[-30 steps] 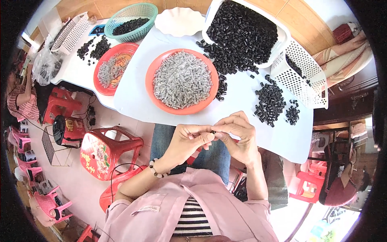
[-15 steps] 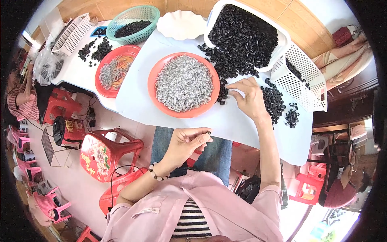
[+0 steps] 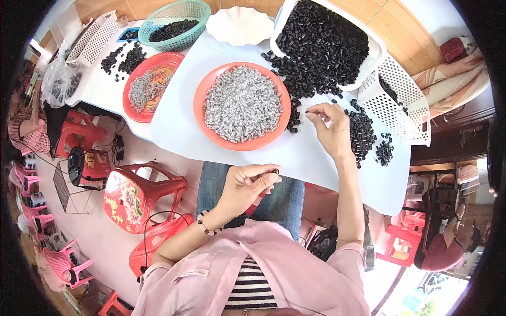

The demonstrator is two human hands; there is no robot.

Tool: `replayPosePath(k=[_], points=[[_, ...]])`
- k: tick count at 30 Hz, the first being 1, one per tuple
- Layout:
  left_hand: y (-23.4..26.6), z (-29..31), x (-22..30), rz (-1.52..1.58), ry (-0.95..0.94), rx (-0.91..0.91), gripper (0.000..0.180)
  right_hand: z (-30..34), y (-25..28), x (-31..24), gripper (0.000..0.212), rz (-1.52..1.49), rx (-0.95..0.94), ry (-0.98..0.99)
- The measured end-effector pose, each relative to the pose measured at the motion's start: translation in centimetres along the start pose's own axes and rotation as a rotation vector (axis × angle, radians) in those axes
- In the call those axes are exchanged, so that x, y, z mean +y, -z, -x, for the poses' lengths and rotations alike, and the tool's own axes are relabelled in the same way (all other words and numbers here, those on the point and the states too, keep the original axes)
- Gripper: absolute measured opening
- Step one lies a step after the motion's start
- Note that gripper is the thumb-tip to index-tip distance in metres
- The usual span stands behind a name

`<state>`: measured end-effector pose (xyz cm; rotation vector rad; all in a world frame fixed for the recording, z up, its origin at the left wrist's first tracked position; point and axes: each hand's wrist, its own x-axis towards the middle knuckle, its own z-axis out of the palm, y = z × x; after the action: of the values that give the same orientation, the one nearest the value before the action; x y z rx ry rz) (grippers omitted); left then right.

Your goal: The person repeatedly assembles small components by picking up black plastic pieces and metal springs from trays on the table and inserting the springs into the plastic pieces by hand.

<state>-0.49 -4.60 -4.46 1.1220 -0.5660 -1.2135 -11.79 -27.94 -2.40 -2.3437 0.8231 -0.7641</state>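
My left hand (image 3: 247, 184) is closed in a pinch over my lap, with a small dark round piece (image 3: 275, 171) between thumb and forefinger. Above the pale table, my right hand (image 3: 333, 130) is closed at the fingertips on what looks like a small black part (image 3: 308, 111). Just left of that hand lie loose black parts (image 3: 293, 118), spilling from a larger heap (image 3: 301, 76). An orange-red bowl (image 3: 200, 124) full of small clear and silver pieces (image 3: 241, 102) stands between the hands, farther back. More black cylindrical parts (image 3: 360, 131) lie right of my right hand.
At the back are a white tub (image 3: 375, 52) heaped with black parts, a white perforated basket (image 3: 406, 113) and a scalloped white dish (image 3: 240, 26). Left stand a green basket (image 3: 197, 34) and a second red bowl (image 3: 129, 102). Red stools (image 3: 124, 203) stand on the floor.
My right hand has drawn slightly right, away from the loose black parts by the bowl, fingertips pinched. My left hand keeps its pinch almost in place. The view has shifted a little.
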Motion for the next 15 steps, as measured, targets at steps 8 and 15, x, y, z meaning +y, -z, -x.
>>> replayPosePath(k=[8, 15], points=[[-0.9, 0.4, 0.5, -0.216, -0.305, 0.039, 0.024, 7.9, 0.9, -5.1, 0.011, -1.033, -0.158, -0.36], [-1.3, 1.0, 0.9, -0.344, -0.385, 0.023, 0.023, 10.6, -0.4, -6.9, 0.017, -1.207, -0.155, -0.44]])
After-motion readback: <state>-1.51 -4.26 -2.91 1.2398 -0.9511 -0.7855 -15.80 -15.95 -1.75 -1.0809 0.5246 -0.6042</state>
